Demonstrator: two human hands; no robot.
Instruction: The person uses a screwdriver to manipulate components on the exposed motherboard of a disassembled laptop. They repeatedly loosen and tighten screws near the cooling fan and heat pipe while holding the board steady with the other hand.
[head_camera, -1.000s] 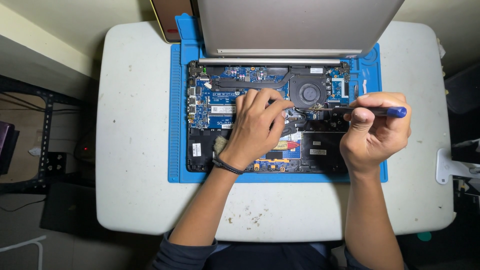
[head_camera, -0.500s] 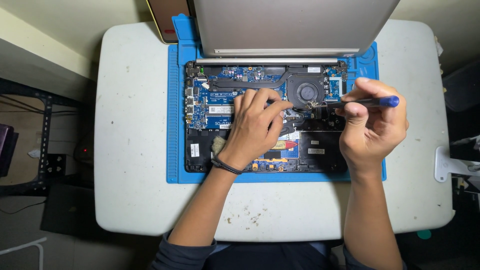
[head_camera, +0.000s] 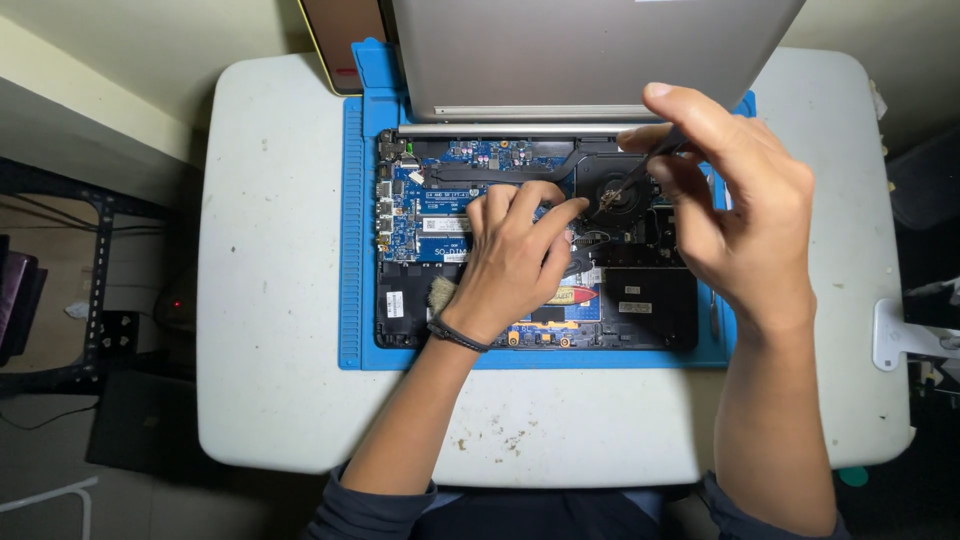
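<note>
An opened laptop (head_camera: 420, 225) lies on a blue work mat (head_camera: 352, 250), its blue circuit board and round black fan (head_camera: 622, 192) exposed. My left hand (head_camera: 515, 260) rests palm down on the board's middle, fingers curled; a black band sits on its wrist. My right hand (head_camera: 735, 215) hovers over the laptop's right side and grips a thin dark screwdriver (head_camera: 640, 172), whose tip points down at the fan. The handle is hidden in the hand.
The mat lies on a white, scuffed table (head_camera: 270, 300). The laptop's silver lid (head_camera: 590, 55) stands up at the back edge. A yellow-edged flat object (head_camera: 335, 45) sits behind the mat's left corner. A white bracket (head_camera: 905, 335) juts at the right edge.
My right hand has risen toward the camera and shifted left, swinging the screwdriver from lying sideways to pointing down at the fan. My left hand stays put.
</note>
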